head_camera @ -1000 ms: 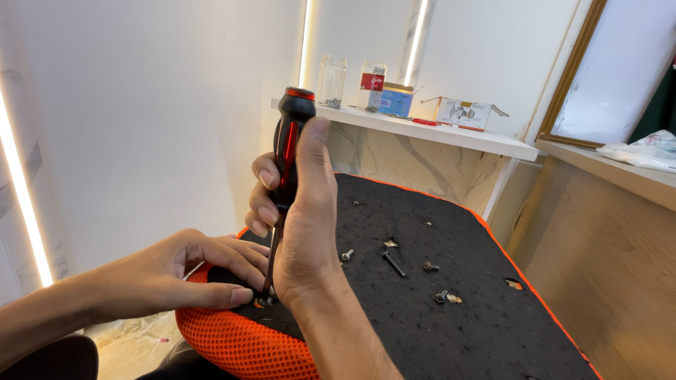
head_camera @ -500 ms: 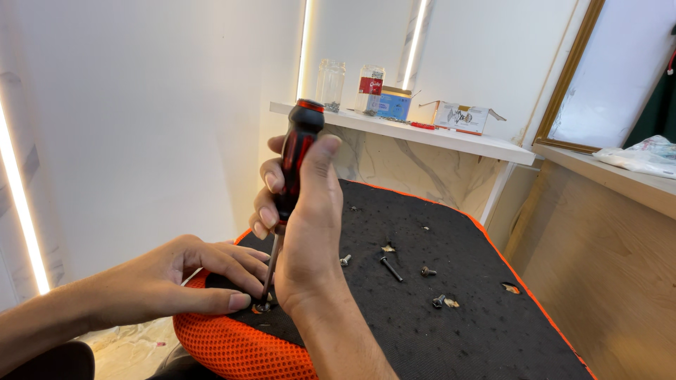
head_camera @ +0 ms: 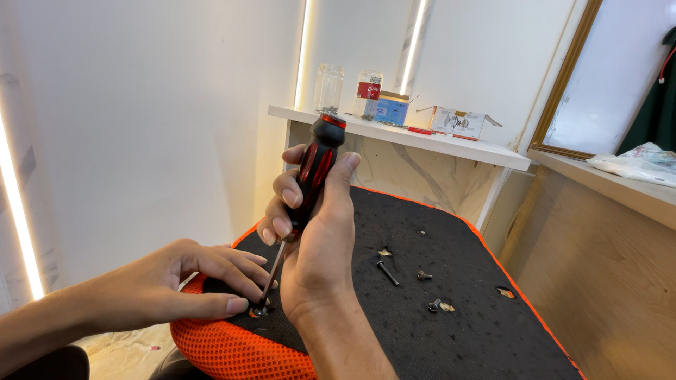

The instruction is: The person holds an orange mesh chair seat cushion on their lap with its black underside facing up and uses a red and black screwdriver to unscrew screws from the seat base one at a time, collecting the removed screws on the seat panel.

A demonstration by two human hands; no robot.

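my right hand (head_camera: pixel 320 246) has its fingers (head_camera: pixel 285 198) curled tight around the screwdriver (head_camera: pixel 310 179), thumb laid up along the red and black handle. the thin shaft runs down and slightly left to a small screw (head_camera: pixel 259 309) at the near corner of the black pad (head_camera: pixel 451 338). my left hand (head_camera: pixel 186 285) lies flat beside it, thumb and forefinger closing around the screw head and shaft tip to steady them. i judge the screwdriver light and stiff, with a ribbed handle that grips well, best held mid-handle. the screw looks tiny and hard, easy to tip or drop. further out, a loose bolt (head_camera: pixel 386 271) and small bits lie on the pad, orange mesh (head_camera: pixel 232 352) under its edge, jars (head_camera: pixel 329 88) and boxes (head_camera: pixel 458 122) on the shelf (head_camera: pixel 451 144).
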